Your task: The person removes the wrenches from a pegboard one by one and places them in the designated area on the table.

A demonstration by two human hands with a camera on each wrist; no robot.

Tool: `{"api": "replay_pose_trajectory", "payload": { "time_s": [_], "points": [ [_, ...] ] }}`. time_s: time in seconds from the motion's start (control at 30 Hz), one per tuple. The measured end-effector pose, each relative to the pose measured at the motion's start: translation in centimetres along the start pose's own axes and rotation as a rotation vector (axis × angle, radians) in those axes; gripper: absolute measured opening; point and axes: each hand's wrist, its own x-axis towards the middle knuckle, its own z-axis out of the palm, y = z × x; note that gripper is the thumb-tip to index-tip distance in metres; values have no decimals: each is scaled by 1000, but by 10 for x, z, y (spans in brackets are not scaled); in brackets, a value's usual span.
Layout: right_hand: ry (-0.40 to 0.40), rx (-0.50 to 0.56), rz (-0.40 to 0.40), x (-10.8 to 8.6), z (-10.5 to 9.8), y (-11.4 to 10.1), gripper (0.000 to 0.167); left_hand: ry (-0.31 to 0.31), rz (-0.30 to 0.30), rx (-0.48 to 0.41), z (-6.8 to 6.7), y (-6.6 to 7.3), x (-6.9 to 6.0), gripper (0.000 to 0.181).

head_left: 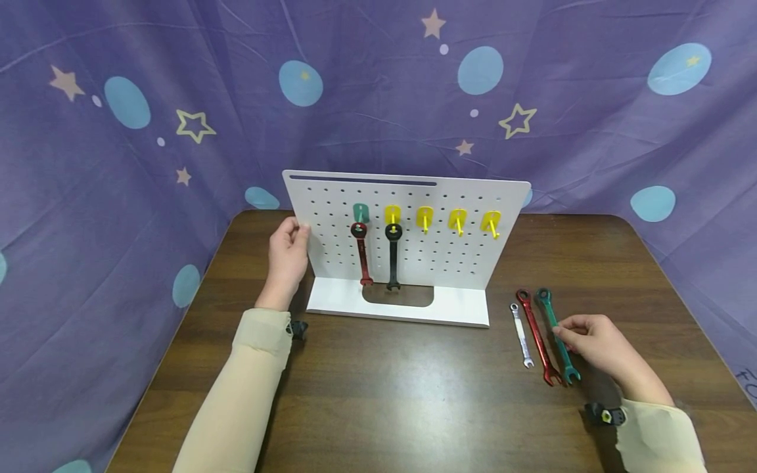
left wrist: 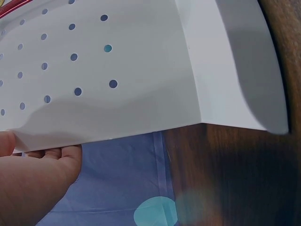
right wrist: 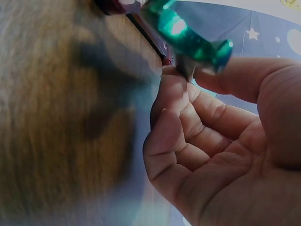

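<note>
Right hand: my fingers pinch the green wrench (head_left: pixel 562 351), right of the pegboard (head_left: pixel 334 223), just beside the red wrench (head_left: pixel 537 336); careless lifting could knock both. Left hand (head_left: pixel 288 253) grips the pegboard's edge; tugging might tip it, shedding the hung black wrench (head_left: pixel 393 259).

Right hand point: my right hand (head_left: pixel 603 345).

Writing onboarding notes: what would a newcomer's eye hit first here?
Probably the white pegboard on the table, a red wrench and a black wrench hanging from its two leftmost hooks. Then the shiny green wrench on the right, pinched by the right hand, beside a second red wrench and a silver wrench. Behind, a starry purple curtain.
</note>
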Motion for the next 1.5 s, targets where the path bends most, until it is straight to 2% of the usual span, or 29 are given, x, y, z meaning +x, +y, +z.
{"api": "replay_pose_trajectory", "payload": {
  "time_s": [0.37, 0.4, 0.63, 0.8, 1.0, 1.23, 1.33, 1.5],
  "points": [
    [19, -70, 0, -1, 0, -2, 28, 1, -18, 10, 0, 2, -1, 19],
    [21, -77, 3, 0, 0, -3, 27, 1, -19, 12, 0, 4, -2, 20],
    [10, -102, 34, 1, 0, -5, 22, -15, -18, 19, -2, 43, -17, 19],
    [21, -127, 38, 1, 0, -5, 21, -17, -16, 20, -2, 48, -19, 18],
    [41, -148, 56, 2, -1, -5, 22, -15, -20, 20, -1, 47, -18, 18],
    [52, -157, 81, 4, 0, -2, 22, -3, -16, 14, 0, 1, -1, 18],
    [61, -159, 84, 4, 0, -2, 22, -8, -17, 18, -1, 1, -1, 18],
    [130, -149, 85, 3, -2, -2, 26, -7, -12, 15, -1, 1, -1, 17]
  ]
}}
